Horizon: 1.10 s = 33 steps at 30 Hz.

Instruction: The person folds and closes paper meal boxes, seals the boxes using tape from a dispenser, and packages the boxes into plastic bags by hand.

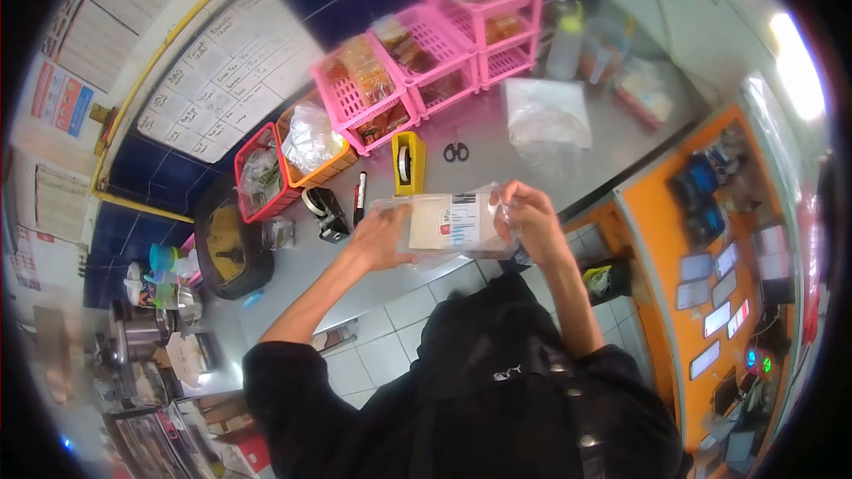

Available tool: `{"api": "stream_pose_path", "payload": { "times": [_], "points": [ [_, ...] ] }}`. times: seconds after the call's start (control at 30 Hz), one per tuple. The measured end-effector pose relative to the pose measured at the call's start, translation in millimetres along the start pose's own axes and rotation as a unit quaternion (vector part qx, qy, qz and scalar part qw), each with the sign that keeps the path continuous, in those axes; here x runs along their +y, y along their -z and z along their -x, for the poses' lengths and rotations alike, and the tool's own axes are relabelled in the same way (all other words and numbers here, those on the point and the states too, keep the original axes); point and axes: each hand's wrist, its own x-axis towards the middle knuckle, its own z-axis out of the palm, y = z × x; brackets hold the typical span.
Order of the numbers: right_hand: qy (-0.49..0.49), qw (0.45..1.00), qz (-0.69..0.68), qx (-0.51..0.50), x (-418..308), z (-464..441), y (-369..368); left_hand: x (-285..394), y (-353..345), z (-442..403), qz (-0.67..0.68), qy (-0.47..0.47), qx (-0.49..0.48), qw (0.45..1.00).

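Between my hands is a pale, flat box with a printed label on its right half, inside a clear plastic bag. My left hand is closed on the left end of the bagged box. At the right end, my right hand pinches the clear plastic with bent fingers. The package is held over the front edge of the steel counter. Just beyond it stands a yellow tape dispenser, with black scissors to its right. A marker and a black tape dispenser lie near my left hand.
Pink stacked baskets with packets line the back wall. Left of them are an orange basket and a red basket. Clear plastic bags and a squeeze bottle sit at right. An orange board with phones stands further right.
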Motion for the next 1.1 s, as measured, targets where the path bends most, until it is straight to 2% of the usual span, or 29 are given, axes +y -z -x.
{"api": "stream_pose_path", "payload": {
  "times": [0.03, 0.07, 0.13, 0.27, 0.33, 0.4, 0.47, 0.5, 0.53, 0.57, 0.63, 0.67, 0.73, 0.77, 0.8, 0.83, 0.87, 0.9, 0.93, 0.97, 1.0, 1.03, 1.07, 1.1],
  "points": [
    [-0.007, 1.000, -0.005, 0.000, 1.7, -2.0, -2.5, 2.4, 4.1, 10.6, -0.019, 0.055, -0.028, 0.998],
    [-0.010, 1.000, -0.003, -0.004, 3.6, -4.0, -4.0, 4.3, 3.8, 19.9, -0.017, 0.059, -0.026, 0.998],
    [0.001, 1.000, -0.006, 0.027, 5.3, -8.8, -3.1, 9.8, 3.7, 35.8, -0.163, 0.069, -0.076, 0.981],
    [0.007, 0.999, 0.003, 0.032, 1.9, -16.9, 5.0, 8.0, 33.6, 60.6, -0.181, 0.047, -0.137, 0.973],
    [0.003, 0.998, 0.042, 0.043, -5.5, -20.5, 2.5, 10.7, 51.4, 69.1, -0.198, -0.066, 0.049, 0.977],
    [0.002, 0.998, 0.055, 0.033, -11.8, -31.3, -6.4, 27.3, 84.4, 66.5, -0.172, -0.090, 0.064, 0.979],
    [0.003, 0.987, 0.159, -0.001, -18.3, -44.2, -23.6, 30.5, 89.3, 54.0, -0.145, -0.109, 0.078, 0.980],
    [0.000, 0.987, 0.160, -0.007, -17.6, -41.6, -31.4, 23.4, 80.8, 43.9, -0.095, -0.134, 0.155, 0.974],
    [-0.005, 0.976, 0.212, -0.054, -17.2, -38.8, -39.5, 18.6, 78.8, 33.5, -0.050, -0.160, 0.232, 0.958],
    [-0.001, 0.960, 0.263, -0.100, -18.3, -42.1, -46.3, 23.6, 72.6, 27.2, -0.061, -0.161, 0.237, 0.956],
    [-0.018, 0.965, 0.234, -0.120, -14.0, -38.7, -53.4, 47.8, 46.1, 28.9, 0.078, -0.216, 0.391, 0.891],
    [-0.043, 0.969, 0.203, -0.134, -9.8, -34.6, -53.7, 43.0, 41.7, 26.8, 0.081, -0.217, 0.386, 0.893],
    [-0.044, 0.969, 0.204, -0.131, 1.8, -31.0, -41.9, 35.6, 31.7, 26.6, 0.100, -0.135, 0.472, 0.865],
    [-0.008, 0.972, 0.200, -0.124, 2.0, -28.6, -32.2, 28.9, 31.4, 29.5, 0.099, -0.134, 0.472, 0.866],
    [0.024, 0.974, 0.195, -0.115, 0.6, -25.6, -22.5, 24.0, 27.9, 38.2, 0.147, -0.103, 0.508, 0.843],
    [0.015, 0.975, 0.192, -0.112, -2.9, -17.6, -14.7, 23.4, 19.7, 50.1, 0.198, -0.068, 0.537, 0.817],
    [0.002, 0.981, 0.187, -0.048, -9.7, -9.0, -7.5, 20.9, 10.8, 59.1, 0.204, -0.065, 0.530, 0.821],
    [-0.006, 0.983, 0.185, 0.017, -17.1, -4.7, 1.5, 16.4, 0.5, 63.3, 0.330, -0.006, 0.579, 0.745],
    [-0.008, 0.982, 0.187, 0.022, -12.9, -4.1, 18.7, 14.3, -13.1, 63.0, 0.447, 0.054, 0.614, 0.648],
    [-0.009, 0.975, 0.196, 0.106, 5.9, -6.8, 45.0, 8.4, -40.6, 54.6, 0.451, 0.054, 0.612, 0.647],
    [-0.010, 0.960, 0.204, 0.189, 31.7, -9.3, 71.8, -2.4, -83.5, 42.4, 0.573, 0.143, 0.576, 0.565],
    [-0.056, 0.952, 0.227, 0.199, 78.1, -13.4, 108.7, -10.8, -126.1, 32.4, 0.675, 0.228, 0.525, 0.465],
    [-0.101, 0.941, 0.249, 0.205, 111.7, -17.6, 133.3, -14.1, -164.5, 23.9, 0.721, 0.165, 0.475, 0.476],
    [-0.162, 0.940, 0.226, 0.197, 121.8, -21.5, 119.5, -9.3, -189.0, 5.2, 0.770, 0.140, 0.427, 0.453]
  ]
}}
